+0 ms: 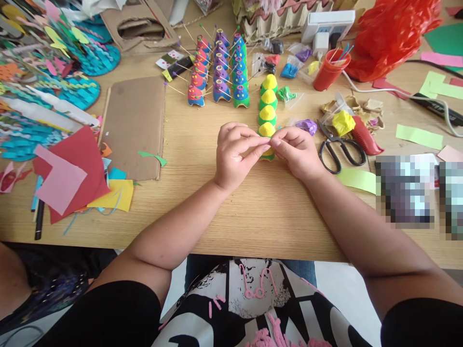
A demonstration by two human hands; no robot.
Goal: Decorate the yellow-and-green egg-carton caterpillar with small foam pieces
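Observation:
A green egg-carton strip with yellow clay caps (268, 99) stands on the table, pointing away from me. Over its near end, my left hand (235, 152) and my right hand (298, 149) meet fingertip to fingertip, both pinched. A tiny purplish bit shows between the fingertips, too small to name. The hands hide part of the strip's near end. Beyond them stand three finished-looking caterpillars with pin feelers: a red and blue one (198, 77), a purple one (221, 72) and a blue and green one (240, 72). Purple clay in a bag (306, 126) lies beyond my right hand.
Black-handled scissors (342, 147), yellow clay (343, 123) and a red cup (331, 72) are on the right. A cardboard sheet (132, 125) and coloured paper (72, 178) lie on the left. A white cable (390, 91) runs from the power strip (327, 26) at the back.

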